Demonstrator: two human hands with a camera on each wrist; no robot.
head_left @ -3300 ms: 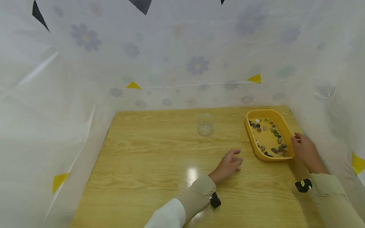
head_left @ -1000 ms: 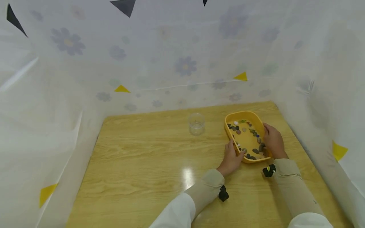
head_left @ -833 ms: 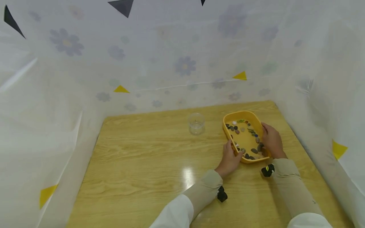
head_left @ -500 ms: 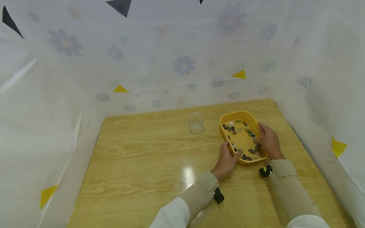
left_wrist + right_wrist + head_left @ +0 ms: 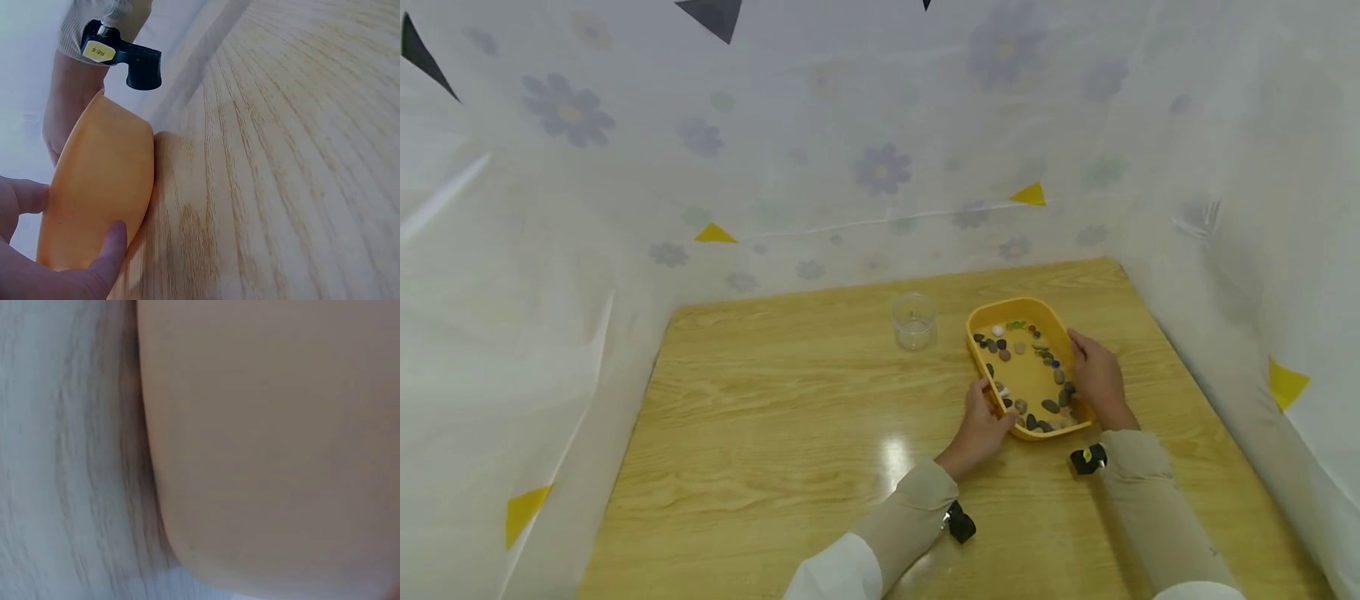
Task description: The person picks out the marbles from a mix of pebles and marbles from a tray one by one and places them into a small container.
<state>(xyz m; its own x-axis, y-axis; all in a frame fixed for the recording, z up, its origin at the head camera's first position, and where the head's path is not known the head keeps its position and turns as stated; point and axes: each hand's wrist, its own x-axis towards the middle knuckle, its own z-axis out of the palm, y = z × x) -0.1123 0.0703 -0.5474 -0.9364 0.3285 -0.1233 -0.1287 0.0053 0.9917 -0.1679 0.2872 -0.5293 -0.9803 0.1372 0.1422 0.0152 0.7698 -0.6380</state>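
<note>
Yellow tray (image 5: 1032, 377), between left hand (image 5: 981, 429) and right hand (image 5: 1099, 382), gripped

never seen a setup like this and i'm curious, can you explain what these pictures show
There is no machine here, only a person's bare hands. The wide picture comes from a camera worn on the head, looking forward and down; the two close ones come from wrist cameras. The left hand and right hand hold a yellow tray, one on each side. Small stones lie inside it. A clear container stands on the wooden table, left of the tray.
</note>
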